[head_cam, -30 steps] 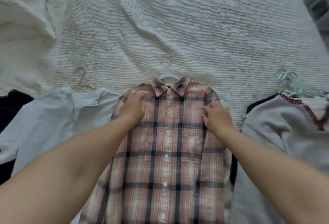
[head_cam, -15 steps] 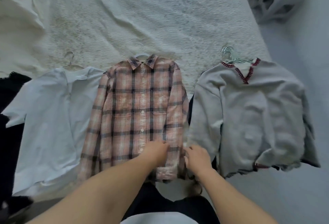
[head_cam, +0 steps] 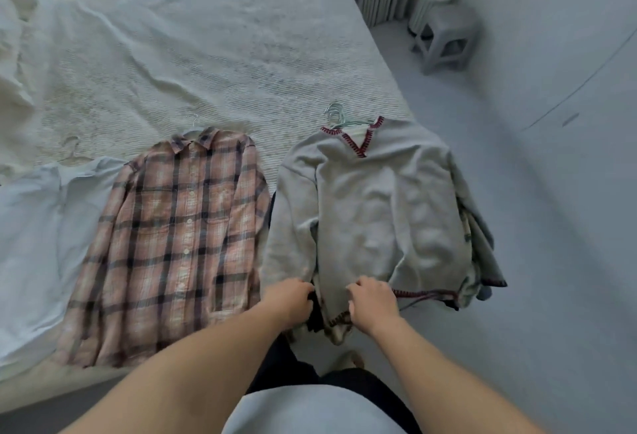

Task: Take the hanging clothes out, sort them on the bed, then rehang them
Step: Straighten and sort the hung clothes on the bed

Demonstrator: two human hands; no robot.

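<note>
A person stands at the near edge of the bed (head_cam: 213,54) and both bare arms reach forward to the clothes on it. The left hand (head_cam: 291,299) is at the near left corner of the grey sweater (head_cam: 379,206). Its fingers are curled and its grip seems to be closed on the end of the sweater's left sleeve, but the fingertips are hidden, so I cannot tell exactly what it pinches. The right hand (head_cam: 374,299) is just beside it, to the right, with its fingers curled; its grip holds the near hem of the sweater, where the dark red stitching runs.

The sweater lies flat at the right edge of the bed. It has a V-neck with red stitching at the far end, and pale hangers (head_cam: 336,115) stick out beyond the collar. Other clothes lie under it; their edges show at the right side and at the near hem, and a part hangs over the edge of the bed.

To the left of the sweater, close but apart, lies the plaid shirt (head_cam: 179,237), pink with dark lines, buttoned and spread flat, with its collar at the far end and a hanger hook above the collar. Further left lies a light blue shirt (head_cam: 31,244), touching the plaid one, with a hanger hook (head_cam: 70,147) beyond it.

On the floor, far right, stands a small grey stool (head_cam: 446,37) with a ribbed vase (head_cam: 432,3) on it.
</note>
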